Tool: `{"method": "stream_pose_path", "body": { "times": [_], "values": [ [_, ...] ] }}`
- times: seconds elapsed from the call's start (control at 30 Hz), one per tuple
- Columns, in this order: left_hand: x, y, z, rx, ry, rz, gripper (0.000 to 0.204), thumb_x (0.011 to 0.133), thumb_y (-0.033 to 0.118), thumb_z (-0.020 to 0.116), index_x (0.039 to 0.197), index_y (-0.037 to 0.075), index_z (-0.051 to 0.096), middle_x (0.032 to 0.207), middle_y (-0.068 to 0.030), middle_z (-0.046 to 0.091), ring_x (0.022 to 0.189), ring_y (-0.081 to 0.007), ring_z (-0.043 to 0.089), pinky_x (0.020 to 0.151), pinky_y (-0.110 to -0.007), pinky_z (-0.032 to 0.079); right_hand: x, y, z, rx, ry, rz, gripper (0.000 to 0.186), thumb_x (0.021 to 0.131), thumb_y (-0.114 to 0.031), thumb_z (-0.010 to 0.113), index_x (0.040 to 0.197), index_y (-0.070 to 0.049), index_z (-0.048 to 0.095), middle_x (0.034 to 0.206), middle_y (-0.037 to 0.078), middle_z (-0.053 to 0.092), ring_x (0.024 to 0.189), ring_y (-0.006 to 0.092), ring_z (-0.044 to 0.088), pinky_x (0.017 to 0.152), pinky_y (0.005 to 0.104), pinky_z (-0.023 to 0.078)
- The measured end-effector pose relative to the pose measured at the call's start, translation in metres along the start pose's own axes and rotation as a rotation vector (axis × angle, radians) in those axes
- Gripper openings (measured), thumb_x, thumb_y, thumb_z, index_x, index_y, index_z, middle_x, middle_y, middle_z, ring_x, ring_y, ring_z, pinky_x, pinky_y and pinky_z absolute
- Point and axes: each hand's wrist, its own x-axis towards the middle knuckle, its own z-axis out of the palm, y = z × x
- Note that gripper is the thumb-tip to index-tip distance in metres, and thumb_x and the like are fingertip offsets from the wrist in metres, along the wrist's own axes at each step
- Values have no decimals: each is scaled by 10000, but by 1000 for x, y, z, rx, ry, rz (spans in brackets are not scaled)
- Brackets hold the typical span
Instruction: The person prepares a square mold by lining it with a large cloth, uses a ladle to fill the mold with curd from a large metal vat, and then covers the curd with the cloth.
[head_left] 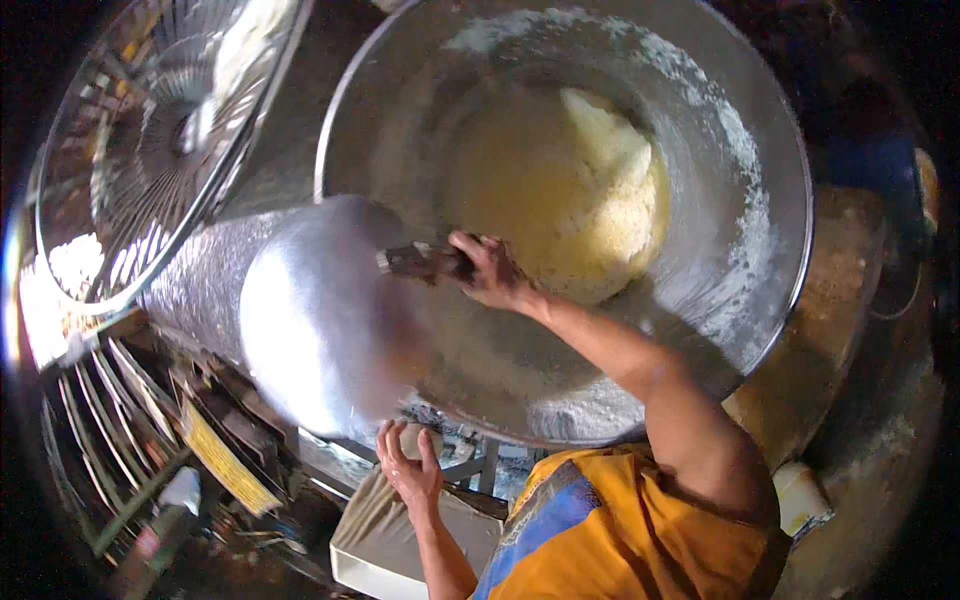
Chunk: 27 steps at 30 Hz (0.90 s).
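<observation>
My right hand [490, 270] is closed around the dark handle [425, 262] of a large, round, shiny metal pan [300, 320]. The pan is tilted over the left rim of a big metal vat [765, 330], its right side smeared by motion. In the vat, yellowish liquid [500, 180] surrounds a pale, wet mound [620, 190]. Below the pan, my left hand [410, 465] has its fingers apart, near a cloth-draped white box [385, 550]. It looks apart from the pan, and I see nothing gripped in it.
A round wire fan guard [170, 140] stands at the upper left, beside a grey metal cylinder [205, 265]. Wooden slats [110, 400] and a yellow strip [225, 460] lie at the lower left. A white container [800, 500] sits on the floor at the right.
</observation>
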Motion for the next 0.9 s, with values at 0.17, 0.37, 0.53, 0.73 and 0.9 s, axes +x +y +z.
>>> {"method": "stream_pose_path", "body": {
  "times": [0.17,0.37,0.53,0.73,0.9],
  "values": [
    [90,38,46,-63,101,49,646,867,233,639,1373,8,308,1341,-234,351,1209,-362,416,949,-454,391,-52,100,-35,328,378,516,259,849,-152,606,1050,-31,497,838,122,529,754,256,577,628,415,463],
    [124,38,96,122,267,-218,766,894,234,609,1411,-29,109,1412,-302,249,1269,-400,357,1054,-472,313,-79,186,-21,1436,954,1352,133,888,-153,573,857,-78,467,622,36,481,542,144,536,477,343,464],
    [121,9,108,307,293,-203,713,860,266,658,1396,51,240,1315,-277,429,1110,-422,512,905,-495,454,-115,293,26,1318,1467,1559,191,891,-201,555,1035,-87,504,936,61,556,775,195,567,638,345,492],
    [91,-71,73,605,241,-129,692,884,241,624,1406,66,204,1384,-260,313,1162,-399,441,941,-467,427,-81,369,20,1113,1687,1496,460,859,-275,625,1261,-96,490,1172,31,552,1036,175,540,873,248,454],
    [119,25,98,169,164,-260,691,901,307,587,1379,17,181,1360,-267,292,1207,-398,386,955,-532,415,-129,460,4,1224,1255,1393,68,886,-168,517,869,-102,516,695,35,536,595,191,541,541,358,490]
  ]
}}
